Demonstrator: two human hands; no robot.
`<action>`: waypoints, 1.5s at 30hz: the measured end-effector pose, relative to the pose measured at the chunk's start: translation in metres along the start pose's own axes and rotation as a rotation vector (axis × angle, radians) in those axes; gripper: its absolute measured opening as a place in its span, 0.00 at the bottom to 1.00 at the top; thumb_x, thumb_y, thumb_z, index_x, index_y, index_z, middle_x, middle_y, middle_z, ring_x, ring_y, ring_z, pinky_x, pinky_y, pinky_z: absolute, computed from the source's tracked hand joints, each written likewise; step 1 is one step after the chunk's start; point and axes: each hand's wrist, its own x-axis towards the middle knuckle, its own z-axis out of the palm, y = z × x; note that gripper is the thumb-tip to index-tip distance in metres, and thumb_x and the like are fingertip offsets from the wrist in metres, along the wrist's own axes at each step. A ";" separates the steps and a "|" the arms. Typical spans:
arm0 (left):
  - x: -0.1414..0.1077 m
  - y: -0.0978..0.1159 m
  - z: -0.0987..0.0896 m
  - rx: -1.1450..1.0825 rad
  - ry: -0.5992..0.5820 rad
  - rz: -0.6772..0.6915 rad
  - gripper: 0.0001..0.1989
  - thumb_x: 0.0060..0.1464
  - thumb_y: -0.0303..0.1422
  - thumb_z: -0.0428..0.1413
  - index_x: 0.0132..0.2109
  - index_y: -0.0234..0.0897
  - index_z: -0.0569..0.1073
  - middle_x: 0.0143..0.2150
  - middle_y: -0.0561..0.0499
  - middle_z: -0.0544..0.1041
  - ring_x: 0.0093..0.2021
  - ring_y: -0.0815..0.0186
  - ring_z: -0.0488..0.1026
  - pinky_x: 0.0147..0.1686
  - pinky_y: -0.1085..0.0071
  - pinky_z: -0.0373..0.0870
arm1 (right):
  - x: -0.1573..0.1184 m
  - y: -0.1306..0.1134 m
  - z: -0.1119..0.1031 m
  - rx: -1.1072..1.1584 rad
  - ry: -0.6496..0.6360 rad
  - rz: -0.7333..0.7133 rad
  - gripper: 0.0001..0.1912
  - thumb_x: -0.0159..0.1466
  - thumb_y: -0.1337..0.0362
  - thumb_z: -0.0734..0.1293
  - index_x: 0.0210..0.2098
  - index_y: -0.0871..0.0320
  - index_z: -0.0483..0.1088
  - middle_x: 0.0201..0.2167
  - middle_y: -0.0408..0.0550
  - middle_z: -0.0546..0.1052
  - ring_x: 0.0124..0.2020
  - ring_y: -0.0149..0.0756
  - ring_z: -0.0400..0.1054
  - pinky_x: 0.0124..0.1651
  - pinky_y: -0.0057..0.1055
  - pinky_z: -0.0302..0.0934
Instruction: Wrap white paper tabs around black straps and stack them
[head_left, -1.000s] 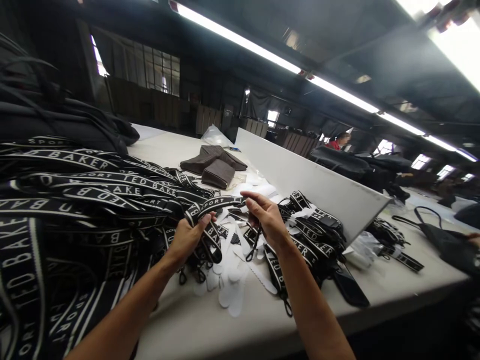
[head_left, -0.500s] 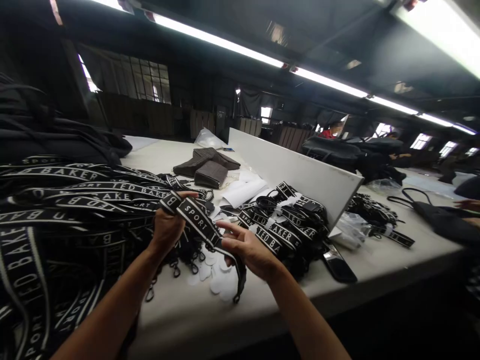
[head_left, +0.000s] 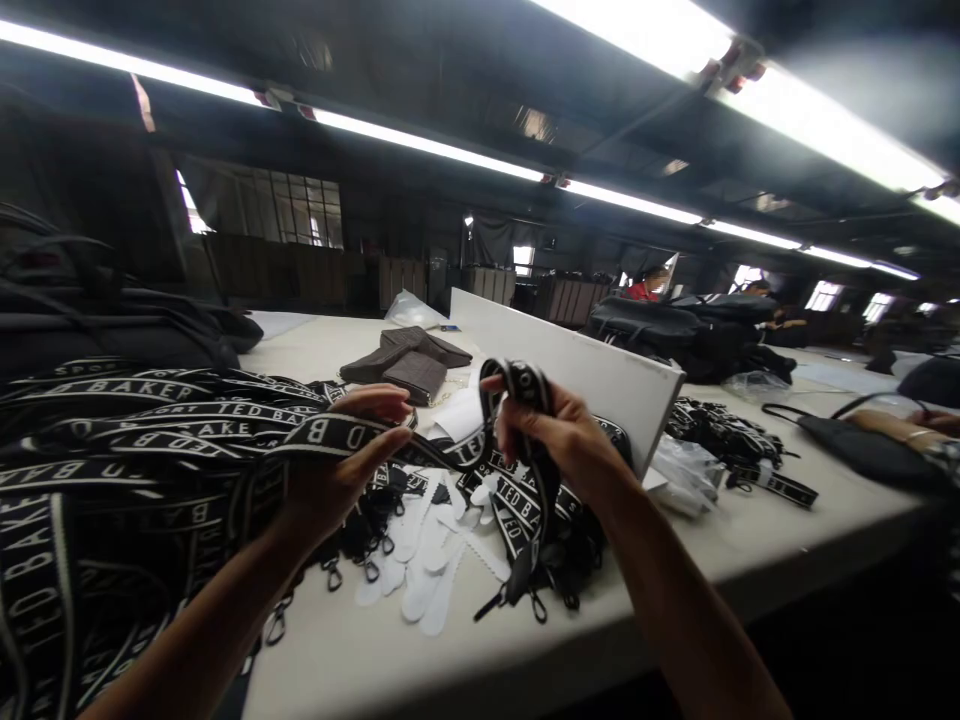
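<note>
A black strap with white lettering runs across my left hand, passing between the thumb and the fingers. My right hand is closed on a looped part of the same strap, whose end with dark fittings hangs down over the table. To the left lies a big heap of lettered straps, with metal clips at its edge. White paper tags are scattered below and between my hands. Behind and under my right hand is a pile of bundled straps, partly hidden.
Dark quilted pouches lie at the back of the table, left of a white upright board. Beyond the board are a plastic bag, more straps and a black bag near another person's arm.
My right hand has moved right and up with the strap, now looped in its fingers. My left hand has shifted slightly right, its fingers pointing right along the strap. The view has turned somewhat.
</note>
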 end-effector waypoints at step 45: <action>0.120 0.095 0.043 -0.477 0.095 -0.139 0.08 0.50 0.23 0.61 0.39 0.34 0.81 0.29 0.51 0.75 0.28 0.72 0.69 0.32 0.73 0.66 | -0.025 0.055 0.003 0.222 -0.063 0.288 0.26 0.58 0.55 0.75 0.52 0.59 0.70 0.27 0.41 0.68 0.29 0.32 0.66 0.40 0.33 0.63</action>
